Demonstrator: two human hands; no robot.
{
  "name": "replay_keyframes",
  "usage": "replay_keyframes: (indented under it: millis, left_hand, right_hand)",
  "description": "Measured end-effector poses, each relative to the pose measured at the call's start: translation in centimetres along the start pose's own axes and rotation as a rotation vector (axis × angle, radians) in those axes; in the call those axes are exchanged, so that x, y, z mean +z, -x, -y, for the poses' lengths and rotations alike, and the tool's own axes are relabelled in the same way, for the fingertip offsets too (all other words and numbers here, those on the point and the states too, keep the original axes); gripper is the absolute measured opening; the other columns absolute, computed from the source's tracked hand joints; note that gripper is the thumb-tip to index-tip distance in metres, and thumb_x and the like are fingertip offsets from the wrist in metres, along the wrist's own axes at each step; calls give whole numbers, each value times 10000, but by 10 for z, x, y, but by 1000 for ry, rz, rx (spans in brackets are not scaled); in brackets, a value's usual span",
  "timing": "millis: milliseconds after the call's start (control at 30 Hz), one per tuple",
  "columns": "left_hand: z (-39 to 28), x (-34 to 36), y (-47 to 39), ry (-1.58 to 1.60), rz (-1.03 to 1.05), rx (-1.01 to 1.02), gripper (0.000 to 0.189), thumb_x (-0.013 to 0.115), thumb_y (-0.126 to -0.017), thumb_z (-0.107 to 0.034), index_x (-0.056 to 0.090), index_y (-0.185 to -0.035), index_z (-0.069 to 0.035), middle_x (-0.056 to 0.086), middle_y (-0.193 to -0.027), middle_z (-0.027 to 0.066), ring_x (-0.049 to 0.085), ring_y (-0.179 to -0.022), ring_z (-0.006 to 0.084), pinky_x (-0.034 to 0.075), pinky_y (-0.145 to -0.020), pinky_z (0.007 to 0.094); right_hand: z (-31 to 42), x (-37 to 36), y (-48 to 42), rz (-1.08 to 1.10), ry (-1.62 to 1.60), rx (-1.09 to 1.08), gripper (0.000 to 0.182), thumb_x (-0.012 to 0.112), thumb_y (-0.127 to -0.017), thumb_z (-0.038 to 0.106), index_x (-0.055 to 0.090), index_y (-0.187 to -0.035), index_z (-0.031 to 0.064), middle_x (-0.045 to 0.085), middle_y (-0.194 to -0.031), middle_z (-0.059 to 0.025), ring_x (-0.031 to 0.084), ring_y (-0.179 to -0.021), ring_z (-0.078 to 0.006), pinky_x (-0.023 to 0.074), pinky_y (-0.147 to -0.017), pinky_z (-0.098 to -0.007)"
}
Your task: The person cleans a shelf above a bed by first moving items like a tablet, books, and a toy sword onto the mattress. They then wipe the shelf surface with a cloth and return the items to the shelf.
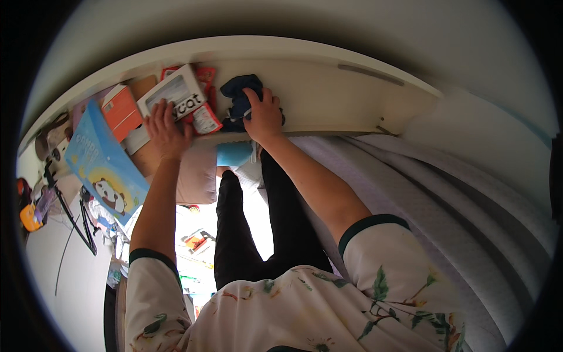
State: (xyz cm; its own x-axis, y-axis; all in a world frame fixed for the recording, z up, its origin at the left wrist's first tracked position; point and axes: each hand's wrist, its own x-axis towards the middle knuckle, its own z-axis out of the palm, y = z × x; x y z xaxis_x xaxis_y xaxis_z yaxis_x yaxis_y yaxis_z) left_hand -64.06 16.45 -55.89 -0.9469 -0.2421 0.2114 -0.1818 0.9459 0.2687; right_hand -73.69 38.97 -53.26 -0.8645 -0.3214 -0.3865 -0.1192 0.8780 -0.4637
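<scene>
My left hand [168,132] lies on a white box [192,86] with a clear window and dark lettering. Its fingers rest flat over the near side of the box. Red packets [206,119] stick out from beneath and beside that box. To the right, my right hand [265,115] grips a crumpled dark blue cloth [239,90], thumb and fingers pressing into the fabric. Both the box and the cloth are on a long cream shelf [316,97]. Left of the white box stands an orange-red box [122,112].
A blue panda-printed folder or bag [107,167] leans at the left. Near it are a black tripod-like stand [74,215] and assorted items. Below the shelf are a beige padded block [196,176] and a light blue object [234,153]. Pale quilted bedding [396,198] spreads on the right.
</scene>
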Motion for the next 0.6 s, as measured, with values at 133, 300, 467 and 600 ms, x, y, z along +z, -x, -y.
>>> replay_keyframes:
  millis: [133,300,467,600]
  left_hand:
    - [5,7,0,20,15,-24,640,639,-648,-245,453,-1246,-111,424,-1357,87,349,-1282,289,212,-1063,535]
    - [11,0,8,45,33,-73,636,638,-668,-281,456,-1255,-117,407,-1360,84,331,-1289,288,191,-1073,538]
    - [3,-12,3,50,62,-90,598,640,-682,-263,467,-1235,-115,421,-1345,74,344,-1280,287,203,-1080,504]
    - [7,-14,6,131,25,-96,615,649,-685,-232,443,-1253,-117,420,-1336,77,333,-1283,287,202,-1085,495]
  right_hand:
    - [9,9,-14,-44,-382,-74,703,694,-630,36,436,-1270,170,447,-1198,-189,458,-1104,-382,432,-923,-417]
    - [-43,-18,16,-263,-134,29,723,685,-670,59,371,-1320,84,445,-1218,-225,459,-1114,-393,372,-981,-426]
    - [-40,2,4,-100,97,230,776,653,-700,235,301,-1376,90,412,-1246,-265,463,-1107,-425,400,-947,-452]
    - [10,21,-1,40,-36,-15,784,660,-714,283,298,-1398,159,375,-1322,-268,441,-1160,-438,396,-960,-458]
